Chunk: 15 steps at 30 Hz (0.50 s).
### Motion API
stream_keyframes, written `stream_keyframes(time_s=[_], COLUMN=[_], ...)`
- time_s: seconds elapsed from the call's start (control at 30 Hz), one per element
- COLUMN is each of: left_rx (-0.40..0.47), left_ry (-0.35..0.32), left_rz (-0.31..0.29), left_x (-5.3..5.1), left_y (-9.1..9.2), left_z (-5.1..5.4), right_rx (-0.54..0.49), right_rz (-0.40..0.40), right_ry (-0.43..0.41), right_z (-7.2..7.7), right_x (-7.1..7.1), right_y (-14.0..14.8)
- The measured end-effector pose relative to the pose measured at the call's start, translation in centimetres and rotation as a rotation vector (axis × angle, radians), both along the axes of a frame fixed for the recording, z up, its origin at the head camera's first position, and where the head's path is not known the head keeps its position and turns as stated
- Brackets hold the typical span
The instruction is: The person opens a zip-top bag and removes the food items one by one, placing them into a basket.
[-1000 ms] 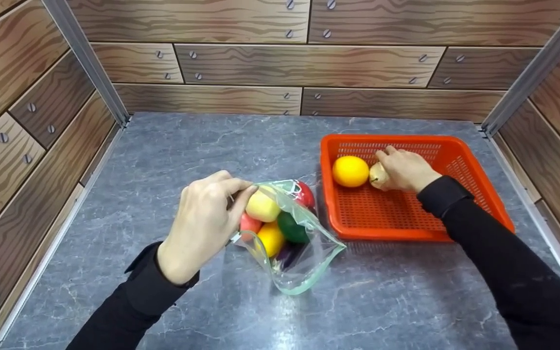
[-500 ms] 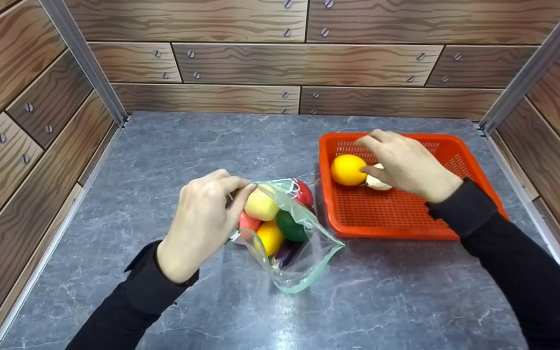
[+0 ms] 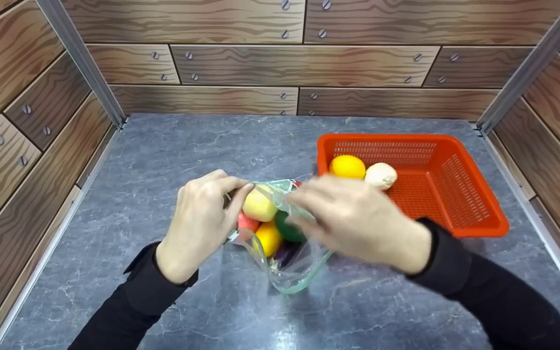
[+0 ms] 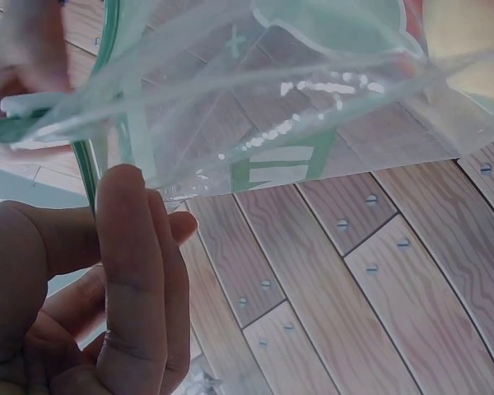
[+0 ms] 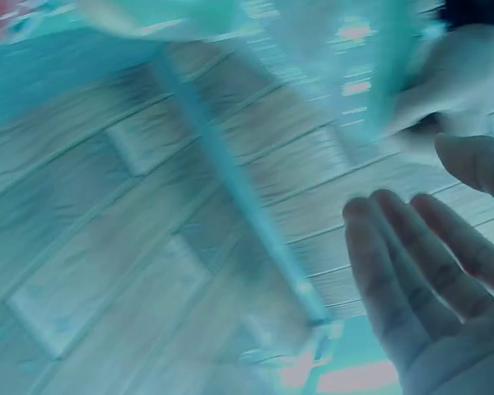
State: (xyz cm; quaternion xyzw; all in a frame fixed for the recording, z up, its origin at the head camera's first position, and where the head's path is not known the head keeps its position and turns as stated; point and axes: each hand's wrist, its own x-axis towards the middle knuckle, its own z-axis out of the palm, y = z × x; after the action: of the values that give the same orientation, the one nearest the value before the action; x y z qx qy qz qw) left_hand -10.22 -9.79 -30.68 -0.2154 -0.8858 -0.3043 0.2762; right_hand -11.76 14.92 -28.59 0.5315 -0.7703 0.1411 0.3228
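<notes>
My left hand point(image 3: 207, 221) pinches the left edge of a clear zip bag point(image 3: 287, 288) with a green rim; its mouth gapes toward me. Through the plastic show a pale yellow fruit point(image 3: 259, 205), a pinkish-red one point(image 3: 247, 222), an orange-yellow one point(image 3: 269, 238), a dark green one point(image 3: 288, 228) and a small eggplant point(image 3: 286, 254). My right hand point(image 3: 358, 216), blurred, hovers at the bag's right edge. The right wrist view shows its fingers point(image 5: 387, 271) extended and the thumb apart, nothing between them. Whether it touches the plastic, I cannot tell.
A red-orange plastic basket point(image 3: 491, 204) stands right of the bag. In it lie a yellow-orange fruit point(image 3: 347, 166) and a pale bulb like garlic point(image 3: 381, 176). Wood-patterned walls point(image 3: 241, 65) enclose the grey marbled table point(image 3: 187, 141) at the back and sides.
My right hand has let go of the pale bulb, which stays in the basket, lifted, and moved left to the bag. My left hand keeps its pinch on the bag.
</notes>
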Motion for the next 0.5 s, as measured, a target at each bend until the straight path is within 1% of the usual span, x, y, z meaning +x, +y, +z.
stream_keyframes(time_s=[0.03, 0.1, 0.13, 0.23, 0.3, 0.37, 0.43, 0.5], left_rx=[0.002, 0.007, 0.008, 0.008, 0.006, 0.003, 0.0, -0.002], left_ry=[0.0, 0.001, 0.003, 0.007, 0.005, 0.001, -0.003, -0.007], left_rz=[0.003, 0.007, 0.01, 0.011, 0.009, 0.009, 0.009, 0.009], left_x=[0.0, 0.0, 0.0, 0.0, 0.0, 0.0, 0.0, 0.0], left_y=[0.0, 0.0, -0.1, -0.1, 0.0, 0.0, 0.0, 0.0], left_z=[0.0, 0.0, 0.0, -0.1, 0.0, 0.0, 0.0, 0.0], right_rx=[0.017, 0.083, 0.127, 0.293, 0.375, 0.439, 0.459, 0.452], right_rz=[0.03, 0.028, 0.007, -0.114, -0.189, -0.236, -0.246, -0.246], right_ry=[-0.008, -0.008, -0.01, -0.025, -0.046, -0.079, -0.089, -0.08], right_z=[-0.2, -0.7, -1.1, -2.7, -3.9, -5.0, -6.0, -6.7], right_x=[0.5, 1.4, 1.8, 2.2, 1.9, 1.2, 0.3, -0.8], right_y=[-0.6, -1.7, -2.2, -3.8, -4.8, -5.6, -6.1, -6.4])
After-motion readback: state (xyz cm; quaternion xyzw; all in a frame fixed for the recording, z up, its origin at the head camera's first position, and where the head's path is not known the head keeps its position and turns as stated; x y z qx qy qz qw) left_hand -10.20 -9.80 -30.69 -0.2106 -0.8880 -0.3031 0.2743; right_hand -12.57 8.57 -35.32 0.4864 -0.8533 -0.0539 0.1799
